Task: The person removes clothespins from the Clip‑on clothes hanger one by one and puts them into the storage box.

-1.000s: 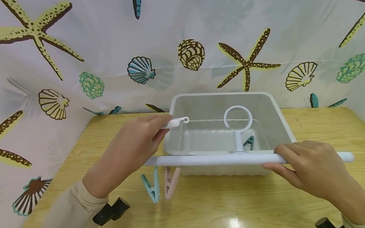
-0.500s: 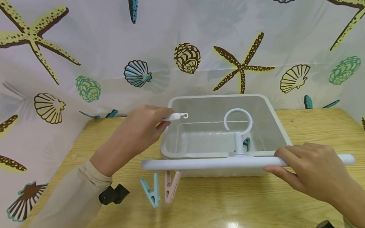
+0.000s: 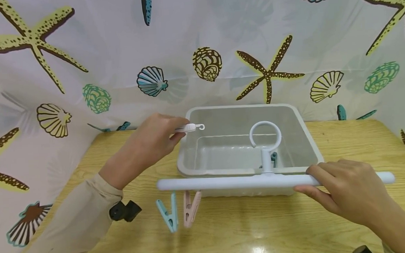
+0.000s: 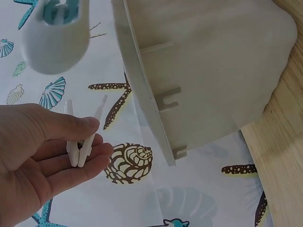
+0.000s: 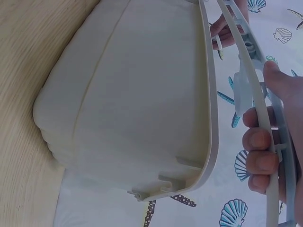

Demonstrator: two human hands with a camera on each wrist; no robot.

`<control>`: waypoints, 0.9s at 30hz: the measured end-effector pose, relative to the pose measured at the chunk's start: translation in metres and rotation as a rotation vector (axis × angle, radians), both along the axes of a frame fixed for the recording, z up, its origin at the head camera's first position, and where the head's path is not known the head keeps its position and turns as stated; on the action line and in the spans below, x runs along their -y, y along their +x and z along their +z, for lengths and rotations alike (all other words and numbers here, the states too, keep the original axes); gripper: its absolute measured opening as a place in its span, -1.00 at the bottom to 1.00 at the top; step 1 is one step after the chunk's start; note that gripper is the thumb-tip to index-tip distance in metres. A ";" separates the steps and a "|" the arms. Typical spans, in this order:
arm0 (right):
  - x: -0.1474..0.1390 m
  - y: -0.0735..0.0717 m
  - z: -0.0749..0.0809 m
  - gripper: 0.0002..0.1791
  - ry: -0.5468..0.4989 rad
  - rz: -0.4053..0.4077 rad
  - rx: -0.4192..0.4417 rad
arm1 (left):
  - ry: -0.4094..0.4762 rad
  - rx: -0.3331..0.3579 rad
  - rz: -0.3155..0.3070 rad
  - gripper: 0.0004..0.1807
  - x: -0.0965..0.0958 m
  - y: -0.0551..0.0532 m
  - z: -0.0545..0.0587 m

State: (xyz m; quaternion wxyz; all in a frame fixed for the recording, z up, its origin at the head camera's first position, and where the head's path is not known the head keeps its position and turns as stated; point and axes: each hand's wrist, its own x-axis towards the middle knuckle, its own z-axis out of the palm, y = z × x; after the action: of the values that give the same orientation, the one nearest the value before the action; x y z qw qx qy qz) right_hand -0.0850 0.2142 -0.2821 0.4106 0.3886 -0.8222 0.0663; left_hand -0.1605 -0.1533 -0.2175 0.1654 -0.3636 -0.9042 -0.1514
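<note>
Pinches a white clothespin (image 3: pixel 190 128) in the left hand (image 3: pixel 153 138), left of centre, with a blue clothespin (image 3: pixel 173 216) and a pink clothespin (image 3: pixel 189 215) below the left part of a pale hanger (image 3: pixel 267 180) across lower centre; grips that hanger with the right hand (image 3: pixel 345 189) at lower right.

Fairly bright, even light fills the head view. A small white glare burns on the near part of the table (image 3: pixel 228 232), soft shading lies before the tub (image 3: pixel 246 106), and faint glints mark its floor. The wrist views look duller and softer. In the left one, the close end of the white hanger (image 4: pixel 57 49) is out of focus; in the right one, wide-angle distortion bows its bar.
</note>
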 end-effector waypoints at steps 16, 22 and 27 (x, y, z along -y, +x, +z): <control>-0.006 0.002 -0.001 -0.40 -0.005 -0.007 0.004 | -0.023 0.012 -0.041 -0.79 -0.003 -0.013 -0.007; -0.006 0.004 0.000 -0.40 -0.008 -0.002 -0.004 | -0.007 -0.002 -0.054 -0.78 -0.005 -0.016 -0.009; -0.007 0.004 0.000 -0.40 -0.009 -0.002 -0.012 | -0.005 0.009 -0.052 -0.78 -0.007 -0.019 -0.010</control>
State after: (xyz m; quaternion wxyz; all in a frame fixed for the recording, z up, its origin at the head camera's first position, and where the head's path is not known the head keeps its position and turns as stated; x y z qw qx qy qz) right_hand -0.0811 0.2210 -0.2822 0.4172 0.3864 -0.8198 0.0672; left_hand -0.1798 -0.1461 -0.2278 0.1562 -0.3869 -0.8954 -0.1553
